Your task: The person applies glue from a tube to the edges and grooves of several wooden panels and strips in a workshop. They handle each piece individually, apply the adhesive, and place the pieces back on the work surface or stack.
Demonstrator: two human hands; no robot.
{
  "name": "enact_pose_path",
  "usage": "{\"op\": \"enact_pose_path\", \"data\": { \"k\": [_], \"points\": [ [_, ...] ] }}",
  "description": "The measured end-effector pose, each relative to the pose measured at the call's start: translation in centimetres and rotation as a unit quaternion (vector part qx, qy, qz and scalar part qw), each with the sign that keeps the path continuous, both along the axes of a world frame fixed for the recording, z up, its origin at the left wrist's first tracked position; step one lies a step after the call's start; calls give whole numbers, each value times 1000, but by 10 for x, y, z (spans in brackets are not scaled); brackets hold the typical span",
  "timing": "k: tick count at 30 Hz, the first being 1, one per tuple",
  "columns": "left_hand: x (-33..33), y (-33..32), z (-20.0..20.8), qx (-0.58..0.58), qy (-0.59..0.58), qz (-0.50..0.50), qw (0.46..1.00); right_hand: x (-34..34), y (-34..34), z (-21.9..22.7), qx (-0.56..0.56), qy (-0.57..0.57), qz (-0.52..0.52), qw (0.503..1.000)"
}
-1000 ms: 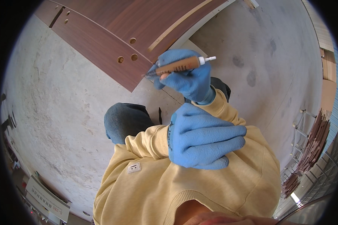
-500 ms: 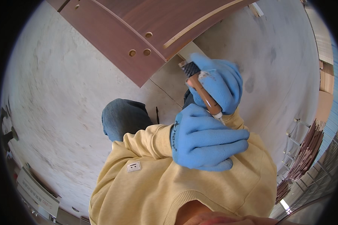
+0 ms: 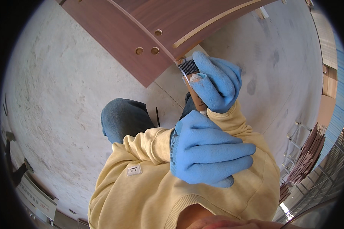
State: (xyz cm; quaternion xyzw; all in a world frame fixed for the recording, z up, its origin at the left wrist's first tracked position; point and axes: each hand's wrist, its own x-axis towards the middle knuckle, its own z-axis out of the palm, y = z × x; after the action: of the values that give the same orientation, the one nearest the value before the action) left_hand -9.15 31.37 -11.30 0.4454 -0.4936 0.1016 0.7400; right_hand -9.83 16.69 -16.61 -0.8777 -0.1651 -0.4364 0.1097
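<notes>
My right hand (image 3: 219, 82), in a blue glove, is closed round a brown squeeze tube (image 3: 196, 94). The tube has a dark patterned flat end at the top and a pale nozzle pointing down at my other hand. The glove's thumb tip looks worn or smeared with something pale. Just below, my left hand (image 3: 212, 152), also gloved in blue, turns its back to the view. Its fingers lie close together, bent toward my chest. The nozzle's tip goes out of sight behind it, and its thumb and whatever it grips are hidden.
A reddish-brown wood panel (image 3: 122, 34) with round holes and a pale slot reaches in from the top, its corner close to the tube. Grey concrete floor (image 3: 61, 99) lies below. Stacked brown strips (image 3: 307, 152) and a metal rack (image 3: 292, 143) stand at the right.
The tube has turned more upright in my right hand, and less of its nozzle shows. My left hand has moved slightly down. The panel has shifted a little rightward in view.
</notes>
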Motion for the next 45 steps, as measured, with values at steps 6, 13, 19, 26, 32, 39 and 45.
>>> {"op": "enact_pose_path", "data": {
  "k": [6,13,19,26,32,39,45],
  "points": [
    [1,1,1,9,10,10,1000,3,1,-4,1,-6,-3,1000],
    [4,1,0,23,6,2,1000,1,1,-6,5,2,-3,1000],
    [7,-1,-1,26,-6,3,1000,-10,-1,0,101,53,8,993],
    [4,-1,-4,25,-17,26,999,-11,26,24,741,105,82,658],
    [-1,-10,-8,-29,-1,44,999,-3,40,24,892,104,76,433],
    [2,-8,-6,-29,8,18,999,-4,47,16,880,144,69,448],
    [4,-12,-5,-46,11,12,999,-12,41,11,644,127,78,750]
  ]
}}
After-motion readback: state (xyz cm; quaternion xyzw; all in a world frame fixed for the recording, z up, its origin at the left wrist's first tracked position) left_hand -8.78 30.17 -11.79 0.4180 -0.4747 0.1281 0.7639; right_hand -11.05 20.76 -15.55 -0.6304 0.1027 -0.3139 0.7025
